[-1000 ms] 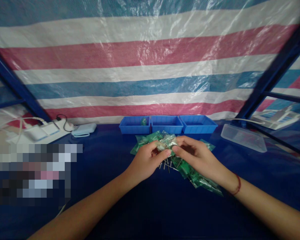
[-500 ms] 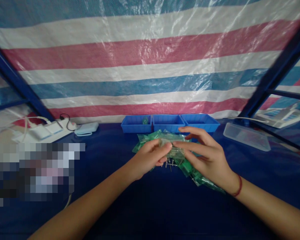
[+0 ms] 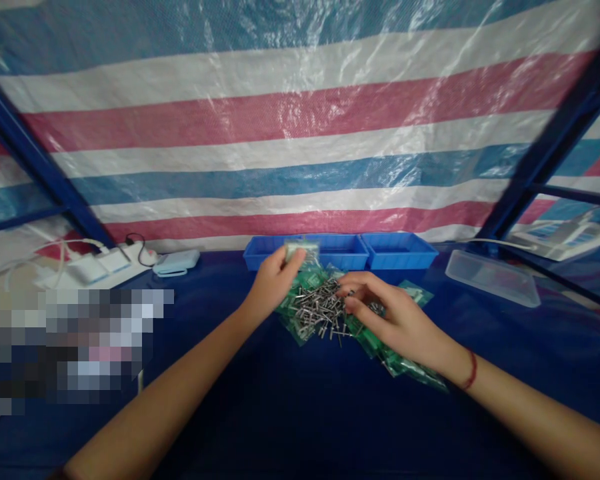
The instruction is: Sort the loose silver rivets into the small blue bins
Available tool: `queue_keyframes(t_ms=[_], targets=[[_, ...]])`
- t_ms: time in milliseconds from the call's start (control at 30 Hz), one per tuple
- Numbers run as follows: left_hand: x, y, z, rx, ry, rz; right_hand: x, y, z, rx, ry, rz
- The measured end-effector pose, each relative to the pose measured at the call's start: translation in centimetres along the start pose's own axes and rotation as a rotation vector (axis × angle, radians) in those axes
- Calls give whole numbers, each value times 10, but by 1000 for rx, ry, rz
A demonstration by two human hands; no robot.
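My left hand (image 3: 274, 283) is closed on a small clear plastic bag (image 3: 307, 251), raised in front of the blue bins. What lies inside the bag is unclear. Below it is a heap of shiny metal pins (image 3: 323, 308), thin like rivets, lying on green-tinted plastic bags (image 3: 300, 330). Over the right side of the heap, the fingers of my right hand (image 3: 397, 321) are bent, with small metal pieces showing between thumb and fingertips. How many it grips is hidden. More green bags (image 3: 410, 368) spread beneath and right of that hand.
Three blue bins (image 3: 403, 252) stand in a row behind the heap. A clear plastic lid (image 3: 493, 277) lies to the right, near a white device (image 3: 565, 233). At left are a white power strip (image 3: 97, 263) and a light blue case (image 3: 177, 262). Striped sheeting (image 3: 280, 133) hangs behind.
My left hand has moved left and up with the bag, uncovering the metal heap. My right hand has left the bag and come down to the pins, fingers curling in.
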State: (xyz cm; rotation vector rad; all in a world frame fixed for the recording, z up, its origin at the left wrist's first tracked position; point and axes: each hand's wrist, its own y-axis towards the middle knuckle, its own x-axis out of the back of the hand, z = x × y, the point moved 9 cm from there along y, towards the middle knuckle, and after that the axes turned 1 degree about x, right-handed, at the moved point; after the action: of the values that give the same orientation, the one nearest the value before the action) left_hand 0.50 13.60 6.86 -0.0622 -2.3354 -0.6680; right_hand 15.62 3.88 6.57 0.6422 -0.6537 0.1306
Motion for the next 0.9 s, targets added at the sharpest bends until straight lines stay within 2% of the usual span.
queue_keyframes(t_ms=[133,233,300,367,467,567,733,900], targets=[[25,48,30,59,161,-110,8,4,-9,-33,-38,8],[26,57,42,81,284,-134,9,8,-15,-30,-139,69],[27,49,41,84,340,-167,10,9,-19,-15,-242,116],[23,36,32,12,377,-148,11,10,-22,-2,-332,144],[3,16,15,-158,399,29,13,9,-24,9,-385,142],[-14,3,13,-185,397,125,9,8,-20,24,-386,147],[-28,-4,14,-156,362,89,-2,7,-13,48,-380,177],[-21,-12,-5,-190,229,51,-2,7,-13,47,-367,150]])
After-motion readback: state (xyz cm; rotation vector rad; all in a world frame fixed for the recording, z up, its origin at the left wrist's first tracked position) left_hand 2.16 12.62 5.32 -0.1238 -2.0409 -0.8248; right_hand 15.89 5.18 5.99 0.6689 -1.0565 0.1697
